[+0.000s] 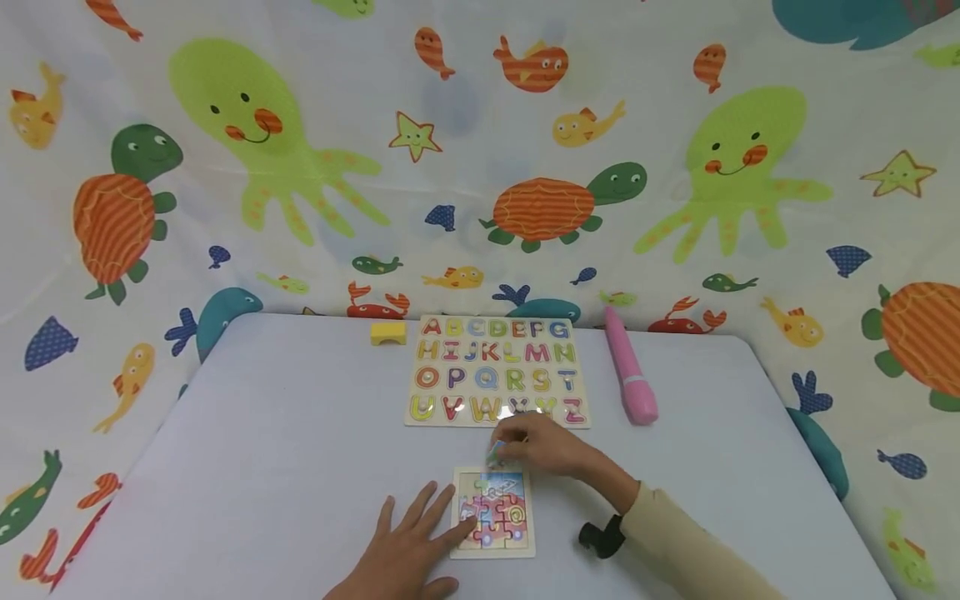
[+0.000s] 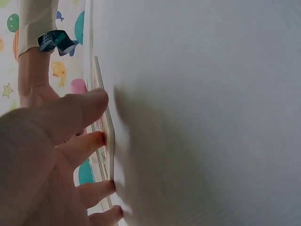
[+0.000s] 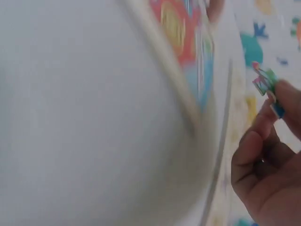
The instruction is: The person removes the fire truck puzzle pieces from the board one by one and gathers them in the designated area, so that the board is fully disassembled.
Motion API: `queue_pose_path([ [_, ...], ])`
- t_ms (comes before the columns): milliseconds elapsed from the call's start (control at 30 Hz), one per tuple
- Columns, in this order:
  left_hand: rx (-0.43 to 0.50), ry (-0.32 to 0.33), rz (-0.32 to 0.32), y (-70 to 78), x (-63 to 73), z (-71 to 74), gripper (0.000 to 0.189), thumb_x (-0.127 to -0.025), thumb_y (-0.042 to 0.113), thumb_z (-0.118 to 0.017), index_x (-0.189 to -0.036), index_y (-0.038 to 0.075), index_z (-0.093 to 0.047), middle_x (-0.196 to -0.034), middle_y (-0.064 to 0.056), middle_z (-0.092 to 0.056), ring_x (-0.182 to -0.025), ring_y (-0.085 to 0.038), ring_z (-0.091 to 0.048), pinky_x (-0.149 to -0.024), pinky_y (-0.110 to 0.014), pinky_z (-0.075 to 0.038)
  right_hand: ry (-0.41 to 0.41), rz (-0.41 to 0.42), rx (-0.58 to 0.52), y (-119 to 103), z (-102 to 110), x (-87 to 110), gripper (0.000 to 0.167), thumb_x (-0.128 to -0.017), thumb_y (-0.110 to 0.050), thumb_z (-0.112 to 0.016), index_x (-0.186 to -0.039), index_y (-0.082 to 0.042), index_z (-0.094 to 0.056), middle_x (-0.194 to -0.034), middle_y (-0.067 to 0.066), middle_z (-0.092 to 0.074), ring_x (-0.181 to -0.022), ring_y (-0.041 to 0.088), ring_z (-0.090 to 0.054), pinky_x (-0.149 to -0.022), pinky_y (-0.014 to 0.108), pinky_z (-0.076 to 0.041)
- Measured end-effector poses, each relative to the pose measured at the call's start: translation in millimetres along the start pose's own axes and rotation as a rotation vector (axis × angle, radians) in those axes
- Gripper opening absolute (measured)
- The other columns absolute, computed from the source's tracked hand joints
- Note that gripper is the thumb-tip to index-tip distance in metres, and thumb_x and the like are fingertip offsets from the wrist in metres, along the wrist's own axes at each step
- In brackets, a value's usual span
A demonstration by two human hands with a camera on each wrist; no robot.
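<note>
A small jigsaw puzzle [image 1: 515, 514] in a pale wooden frame lies near the front of the table, its upper left corner bare of pieces. My left hand [image 1: 411, 546] rests spread at its left side, a finger reaching over the picture. In the left wrist view, the fingers [image 2: 96, 190] touch the frame's edge. Just above the puzzle's top edge, my right hand [image 1: 543, 446] pinches a puzzle piece [image 1: 495, 453] between thumb and fingertips. Seen from the right wrist, that puzzle piece [image 3: 266, 81] is green and blue with some pink.
Behind the puzzle lies an alphabet board [image 1: 491, 367], partly overlapped by the right hand. A yellow block [image 1: 387, 333] sits to its left, and a pink pen-like object [image 1: 630, 367] to its right. A sea-animal cloth [image 1: 465, 167] hangs behind the table.
</note>
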State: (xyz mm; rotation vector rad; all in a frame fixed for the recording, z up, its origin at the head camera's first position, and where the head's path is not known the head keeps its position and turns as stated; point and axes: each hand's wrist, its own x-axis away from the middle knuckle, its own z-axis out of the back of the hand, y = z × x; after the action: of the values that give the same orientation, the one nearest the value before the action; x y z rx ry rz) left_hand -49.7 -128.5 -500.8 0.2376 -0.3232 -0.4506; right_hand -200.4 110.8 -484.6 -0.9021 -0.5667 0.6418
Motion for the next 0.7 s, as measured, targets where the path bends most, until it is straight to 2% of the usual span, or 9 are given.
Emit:
queue_pose_path([
  [100, 0.001, 0.0, 0.002, 1.2, -1.2, -0.7, 0.068, -0.088, 0.055, -0.073, -0.149, 0.037, -0.053, -0.163, -0.01, -0.037, -0.15, -0.04, -0.028, -0.108, -0.078, -0.026, -0.004, 0.013, 0.129, 13.2, 25.5, 17.4, 0.012, -0.096, -0.009, -0.068, -0.09, -0.015, -0.075, -0.078, -0.008, -0.061, -0.078, 0.011, -0.053, -0.07, 0.026, -0.044],
  [200, -0.004, 0.008, 0.007, 1.3, -1.7, -1.6, 0.067, -0.087, 0.054, -0.075, -0.148, 0.037, -0.054, -0.162, -0.01, -0.038, -0.149, -0.04, -0.03, -0.108, -0.078, -0.026, -0.038, -0.005, 0.206, 24.6, 37.9, 28.5, 0.009, -0.093, -0.007, -0.073, -0.088, -0.014, -0.072, -0.074, -0.008, -0.058, -0.073, 0.009, -0.053, -0.066, 0.025, -0.044],
  [300, -0.007, 0.013, 0.018, 0.7, -0.9, -2.3, 0.067, -0.086, 0.053, -0.076, -0.148, 0.036, -0.055, -0.161, -0.01, -0.039, -0.149, -0.04, -0.03, -0.108, -0.079, -0.026, -0.037, -0.007, 0.252, 31.5, 36.9, 31.5, 0.012, -0.09, -0.008, -0.076, -0.086, -0.014, -0.067, -0.074, -0.008, -0.056, -0.073, 0.008, -0.053, -0.066, 0.024, -0.047],
  [500, 0.006, 0.02, 0.012, 1.1, -0.9, -4.7, 0.067, -0.087, 0.052, -0.075, -0.148, 0.036, -0.055, -0.162, -0.01, -0.038, -0.149, -0.04, -0.029, -0.108, -0.079, -0.025, 0.056, -0.026, 0.403, 36.8, 25.3, 35.1, 0.02, -0.089, -0.007, -0.078, -0.083, -0.017, -0.061, -0.077, -0.009, -0.053, -0.077, 0.01, -0.05, -0.067, 0.027, -0.046],
  [600, 0.007, 0.017, 0.013, 1.6, -1.0, -5.6, 0.067, -0.087, 0.052, -0.075, -0.148, 0.036, -0.054, -0.162, -0.01, -0.038, -0.149, -0.04, -0.029, -0.108, -0.079, -0.025, 0.093, -0.053, 0.494, 36.6, 20.4, 37.9, 0.019, -0.089, -0.011, -0.079, -0.086, -0.018, -0.062, -0.082, -0.008, -0.051, -0.08, 0.011, -0.049, -0.068, 0.026, -0.046],
  [700, 0.006, 0.01, 0.013, 1.9, -1.4, -6.3, 0.067, -0.087, 0.051, -0.076, -0.149, 0.036, -0.054, -0.162, -0.01, -0.038, -0.149, -0.04, -0.029, -0.108, -0.079, -0.025, 0.129, -0.038, 0.564, 33.1, 15.7, 39.8, 0.016, -0.088, -0.016, -0.081, -0.098, -0.017, -0.069, -0.094, -0.007, -0.054, -0.087, 0.011, -0.05, -0.071, 0.026, -0.049],
])
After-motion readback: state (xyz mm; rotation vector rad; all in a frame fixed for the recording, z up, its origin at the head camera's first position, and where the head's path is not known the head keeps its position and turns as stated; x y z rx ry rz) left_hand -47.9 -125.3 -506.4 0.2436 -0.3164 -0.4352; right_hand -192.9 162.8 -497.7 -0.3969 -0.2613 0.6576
